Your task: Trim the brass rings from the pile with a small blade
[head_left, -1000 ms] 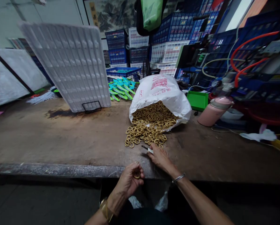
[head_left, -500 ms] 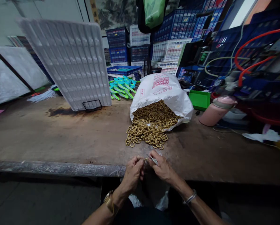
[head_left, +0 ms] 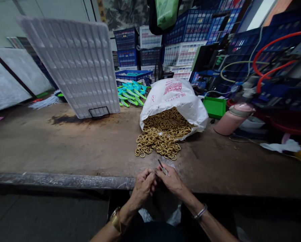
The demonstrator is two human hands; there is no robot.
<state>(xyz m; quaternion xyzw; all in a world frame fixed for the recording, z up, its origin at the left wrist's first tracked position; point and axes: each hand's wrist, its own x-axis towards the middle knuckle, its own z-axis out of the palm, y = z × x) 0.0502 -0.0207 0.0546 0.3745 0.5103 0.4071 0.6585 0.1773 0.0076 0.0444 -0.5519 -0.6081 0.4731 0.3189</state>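
Just past the table's front edge, my left hand [head_left: 143, 184] is closed, its thumb and fingers pinched on a small gold ring that is mostly hidden now. My right hand [head_left: 172, 179] is closed on a small knife [head_left: 163, 168] with a thin dark blade pointing up and away and a pale handle. The fingertips of both hands meet or nearly meet. Beyond them lies a heap of gold rings [head_left: 157, 144], spilling from the mouth of a white woven sack [head_left: 174, 95] that rests on its side.
A tall whitish ribbed tray [head_left: 75, 67] stands upright in a black wire stand [head_left: 99, 113] on the wooden table [head_left: 65, 148]. Green and blue plastic pieces [head_left: 131, 94] lie behind. A green tray [head_left: 214, 107] and pink bottle [head_left: 232, 119] stand right; stacked crates [head_left: 183, 53] fill the back.
The knife blade has tilted more upright in my right hand, and my fingertips have drawn closer together. The gold ring that showed between them is now mostly covered.
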